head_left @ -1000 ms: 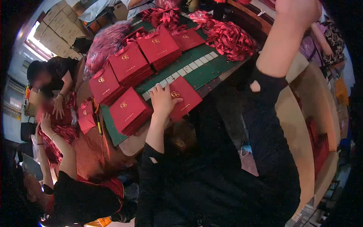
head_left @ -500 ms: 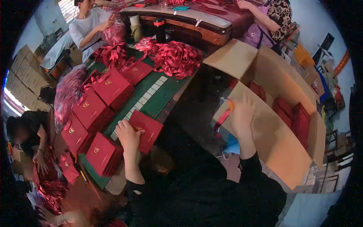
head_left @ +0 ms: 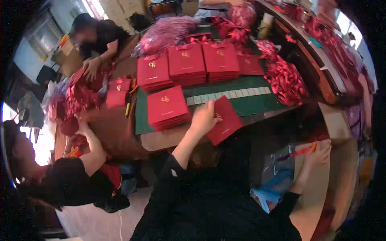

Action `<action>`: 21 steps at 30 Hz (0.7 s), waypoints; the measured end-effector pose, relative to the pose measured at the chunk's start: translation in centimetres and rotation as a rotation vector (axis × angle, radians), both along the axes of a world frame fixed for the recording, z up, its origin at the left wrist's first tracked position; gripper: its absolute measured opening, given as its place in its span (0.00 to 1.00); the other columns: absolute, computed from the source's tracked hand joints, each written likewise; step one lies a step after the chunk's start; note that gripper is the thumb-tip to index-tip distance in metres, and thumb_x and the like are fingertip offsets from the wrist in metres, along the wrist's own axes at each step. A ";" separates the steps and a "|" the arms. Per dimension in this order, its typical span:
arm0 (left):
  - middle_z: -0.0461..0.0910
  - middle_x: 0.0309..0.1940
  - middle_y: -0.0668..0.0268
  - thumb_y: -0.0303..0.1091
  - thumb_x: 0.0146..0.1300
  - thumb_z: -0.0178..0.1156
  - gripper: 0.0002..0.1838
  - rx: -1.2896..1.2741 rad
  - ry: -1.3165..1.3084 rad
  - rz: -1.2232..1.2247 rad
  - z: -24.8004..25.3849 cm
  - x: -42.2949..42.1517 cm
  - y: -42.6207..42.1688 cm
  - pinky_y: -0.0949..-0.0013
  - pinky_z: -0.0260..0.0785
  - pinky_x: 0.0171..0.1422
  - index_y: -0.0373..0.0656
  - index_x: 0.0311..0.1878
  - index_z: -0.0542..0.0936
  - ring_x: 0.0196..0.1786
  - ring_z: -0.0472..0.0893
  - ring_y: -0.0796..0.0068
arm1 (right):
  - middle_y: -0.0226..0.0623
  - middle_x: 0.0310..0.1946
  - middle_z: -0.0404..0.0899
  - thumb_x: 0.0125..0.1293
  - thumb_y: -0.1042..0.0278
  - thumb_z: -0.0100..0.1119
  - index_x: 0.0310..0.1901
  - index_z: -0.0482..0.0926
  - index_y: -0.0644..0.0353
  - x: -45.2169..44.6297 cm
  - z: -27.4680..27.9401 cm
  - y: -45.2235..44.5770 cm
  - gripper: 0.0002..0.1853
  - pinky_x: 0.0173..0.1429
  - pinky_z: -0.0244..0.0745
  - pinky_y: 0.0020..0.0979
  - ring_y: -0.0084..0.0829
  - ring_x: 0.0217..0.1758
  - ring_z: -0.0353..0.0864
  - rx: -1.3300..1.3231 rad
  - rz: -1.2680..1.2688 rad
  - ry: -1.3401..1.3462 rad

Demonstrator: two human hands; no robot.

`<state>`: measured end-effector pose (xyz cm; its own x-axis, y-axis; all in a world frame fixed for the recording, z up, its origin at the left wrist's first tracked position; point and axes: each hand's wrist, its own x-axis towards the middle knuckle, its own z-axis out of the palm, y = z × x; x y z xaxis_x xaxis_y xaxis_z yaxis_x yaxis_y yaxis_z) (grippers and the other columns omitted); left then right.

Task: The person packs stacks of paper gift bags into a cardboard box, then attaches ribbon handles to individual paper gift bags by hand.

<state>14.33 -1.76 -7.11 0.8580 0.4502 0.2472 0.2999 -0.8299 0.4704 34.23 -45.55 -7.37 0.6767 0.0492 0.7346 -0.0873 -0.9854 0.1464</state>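
My left hand (head_left: pixel 204 119) grips the upper left edge of a flat red paper gift bag (head_left: pixel 226 122), which is tilted at the table's front edge. Gold print shows on it, partly covered by my thumb. To its left lies a stack of matching red bags (head_left: pixel 167 105) with gold lettering. My right hand (head_left: pixel 319 156) is at the right, over the cardboard box's flap (head_left: pixel 309 185), with its fingers stretched out. Beside its thumb is a small orange object (head_left: pixel 313 146) with a red strip (head_left: pixel 297 153); I cannot make out its kind.
More stacks of red bags (head_left: pixel 186 64) line the green mat (head_left: pixel 245 105), behind a row of pale rectangles (head_left: pixel 229 94). Red ribbon heaps (head_left: pixel 286 80) lie at the right. One co-worker (head_left: pixel 98 44) sits across at left, another (head_left: pixel 68 176) nearer. Something blue (head_left: pixel 275 186) hangs below my right hand.
The view has swung left, so the table sits more centrally and the box has shifted to the right edge. My left hand still holds the red bag; the near co-worker is now plainly visible.
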 end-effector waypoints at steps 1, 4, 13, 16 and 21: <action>0.77 0.37 0.51 0.43 0.43 0.71 0.35 -0.026 -0.012 -0.007 -0.4 -0.1 -0.1 0.54 0.69 0.45 0.38 0.49 0.64 0.42 0.77 0.50 | 0.35 0.69 0.57 0.66 0.54 0.51 0.46 0.80 0.37 0.5 -0.7 -0.6 0.10 0.60 0.62 0.48 0.39 0.70 0.58 -0.045 0.078 -0.047; 0.77 0.39 0.52 0.45 0.43 0.72 0.36 -0.033 0.036 0.017 -0.9 -0.6 -0.4 0.55 0.70 0.46 0.38 0.49 0.64 0.43 0.77 0.50 | 0.36 0.65 0.64 0.67 0.51 0.50 0.42 0.82 0.42 -0.3 1.0 0.8 0.13 0.54 0.67 0.46 0.40 0.65 0.64 -0.133 0.102 -0.056; 0.78 0.37 0.47 0.39 0.44 0.73 0.35 -0.189 -0.074 -0.100 -0.6 -0.3 -0.9 0.55 0.71 0.43 0.37 0.52 0.64 0.41 0.79 0.47 | 0.39 0.45 0.73 0.58 0.63 0.57 0.41 0.78 0.47 -3.6 6.2 0.9 0.09 0.66 0.52 0.50 0.40 0.53 0.70 0.070 0.269 0.169; 0.78 0.38 0.47 0.39 0.45 0.73 0.35 -0.216 0.020 -0.036 -0.9 0.2 -1.1 0.55 0.71 0.41 0.37 0.53 0.64 0.40 0.79 0.47 | 0.40 0.44 0.72 0.57 0.64 0.59 0.40 0.78 0.50 -4.6 5.6 0.9 0.09 0.63 0.55 0.48 0.41 0.51 0.70 0.088 0.247 0.165; 0.79 0.38 0.47 0.38 0.54 0.66 0.28 -0.220 -0.051 -0.117 -0.9 0.0 -0.5 0.56 0.71 0.42 0.38 0.54 0.66 0.41 0.79 0.47 | 0.40 0.44 0.73 0.59 0.63 0.58 0.40 0.79 0.49 -5.7 5.7 1.1 0.08 0.62 0.54 0.47 0.40 0.51 0.70 0.150 0.247 0.143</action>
<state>14.28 -2.29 -8.00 0.8965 0.3960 0.1988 0.1785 -0.7335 0.6558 28.55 -44.43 -1.68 0.7547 0.1236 0.6443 0.1685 -0.9857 -0.0082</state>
